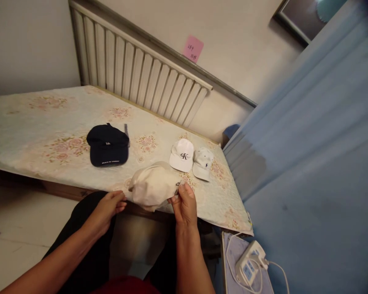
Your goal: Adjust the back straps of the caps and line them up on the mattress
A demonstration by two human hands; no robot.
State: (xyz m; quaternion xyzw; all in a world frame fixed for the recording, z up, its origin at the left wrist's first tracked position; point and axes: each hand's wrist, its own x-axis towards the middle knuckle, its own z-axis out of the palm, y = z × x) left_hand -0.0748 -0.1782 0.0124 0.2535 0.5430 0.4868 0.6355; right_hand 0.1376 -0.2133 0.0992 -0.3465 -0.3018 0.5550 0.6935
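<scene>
A cream baseball cap (153, 185) lies at the near edge of the bed, partly over the edge. My left hand (108, 206) pinches its left side with closed fingers. My right hand (184, 204) grips its right side at the strap, fingers closed. Farther back on the floral mattress cover (33, 126) lie a navy cap (108, 145), a white cap with a black logo (182, 154) and a smaller white cap (203, 163) right beside it.
A slatted headboard (141, 69) leans on the wall behind the bed, with a pink note (193, 48) above it. A blue curtain (319, 134) hangs at the right. A white power strip with cables (250, 263) rests on a small surface at lower right.
</scene>
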